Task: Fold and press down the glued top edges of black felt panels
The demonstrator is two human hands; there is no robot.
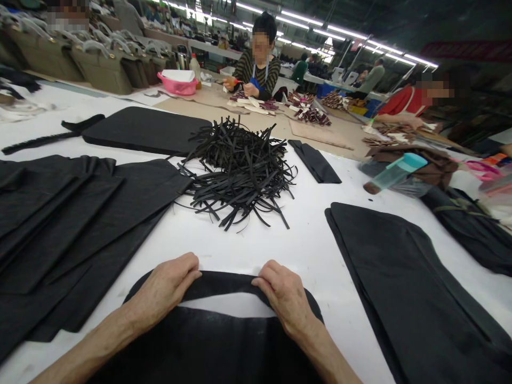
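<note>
A black leather-like panel [224,346] lies in front of me, with a black strip [226,282] along its far edge. White shows through a gap between strip and panel. My left hand [172,282] is closed on the strip's left part, thumb and fingers pinched. My right hand [280,290] pinches the same strip further right. Past my hands lies a heap of thin black strips [244,165]. On the left, large black sheets [60,224] overlap one another. To the right rests a stack of black panels [416,282].
The white tabletop [240,248] also bears a black padded slab [144,130], a small folded black piece [316,162] and a bottle with a turquoise lid [396,173]. Beyond stand a pink basket [178,82] and olive bags [100,66]. A person [256,64] works opposite; another in red [408,104] is at right.
</note>
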